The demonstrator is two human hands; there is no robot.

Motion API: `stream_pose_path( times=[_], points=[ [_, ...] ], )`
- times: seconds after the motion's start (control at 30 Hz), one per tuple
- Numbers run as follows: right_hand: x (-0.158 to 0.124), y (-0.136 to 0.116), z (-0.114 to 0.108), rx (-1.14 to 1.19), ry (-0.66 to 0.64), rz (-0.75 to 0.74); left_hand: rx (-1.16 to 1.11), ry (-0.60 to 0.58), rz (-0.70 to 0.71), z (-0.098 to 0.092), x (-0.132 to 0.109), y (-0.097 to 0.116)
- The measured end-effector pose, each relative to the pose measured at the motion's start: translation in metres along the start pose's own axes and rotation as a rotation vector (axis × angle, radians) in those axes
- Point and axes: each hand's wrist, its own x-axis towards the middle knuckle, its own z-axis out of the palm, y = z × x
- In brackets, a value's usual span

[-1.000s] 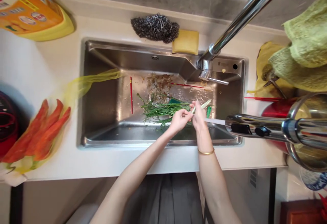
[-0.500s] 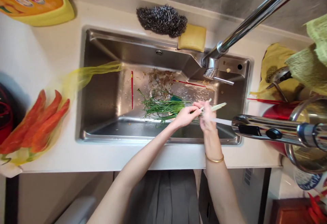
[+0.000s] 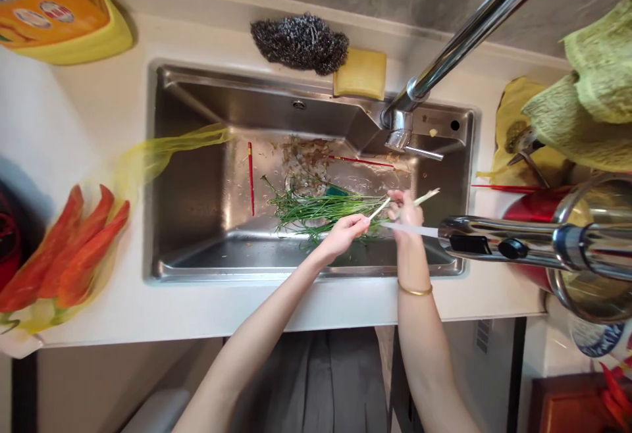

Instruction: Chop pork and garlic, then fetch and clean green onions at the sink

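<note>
Both hands are over the sink (image 3: pixel 192 222). Pinched between thumb and fingers of my left hand (image 3: pixel 344 235) is a spring onion, its thin pale stalk end (image 3: pixel 379 210) pointing up to the right. My right hand (image 3: pixel 409 216) is closed around more spring onions, whose pale ends (image 3: pixel 427 197) stick out to its right. Long green leaves (image 3: pixel 320 212) trail leftward over the sink floor. A stream of water (image 3: pixel 415 229) from the faucet head (image 3: pixel 464 234) runs against my right hand. Its fingers are partly blurred.
Peelings (image 3: pixel 306 156), one red chopstick (image 3: pixel 251 179) and another red chopstick (image 3: pixel 360 160) lie in the sink. Behind it are a steel scrubber (image 3: pixel 301 43), a yellow sponge (image 3: pixel 360 74) and the tap lever (image 3: pixel 422 152). Red peppers (image 3: pixel 74 255) in a yellow net bag rest at left.
My left hand has drawn left and slightly down, away from my right hand, with a spring onion in its pinch. My right hand stays around its bunch. The view has shifted slightly.
</note>
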Motion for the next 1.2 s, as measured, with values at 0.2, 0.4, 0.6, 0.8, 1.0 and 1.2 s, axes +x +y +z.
stream_pose_path(
  times=[0.2, 0.4, 0.6, 0.8, 1.0, 1.2],
  points=[
    [-0.01, 0.007, -0.002, -0.081, -0.321, 0.151, 0.006, 0.045, 0.004, -0.003, -0.003, -0.002],
    [0.013, -0.001, -0.018, 0.056, 0.035, 0.056, 0.08, 0.056, -0.014, -0.01, -0.011, -0.005],
    [-0.019, -0.005, -0.005, -0.098, -0.389, 0.229, 0.086, 0.056, 0.01, -0.016, -0.009, -0.013],
    [-0.017, 0.006, 0.001, -0.071, -0.223, 0.126, 0.266, 0.076, 0.082, -0.013, -0.012, -0.015],
    [-0.001, 0.007, -0.008, 0.064, -0.012, 0.057, 0.456, 0.092, 0.072, -0.013, -0.024, -0.007],
    [-0.011, 0.002, -0.016, -0.092, -0.176, 0.102, 0.488, 0.147, 0.099, -0.014, -0.024, -0.01]
  ],
)
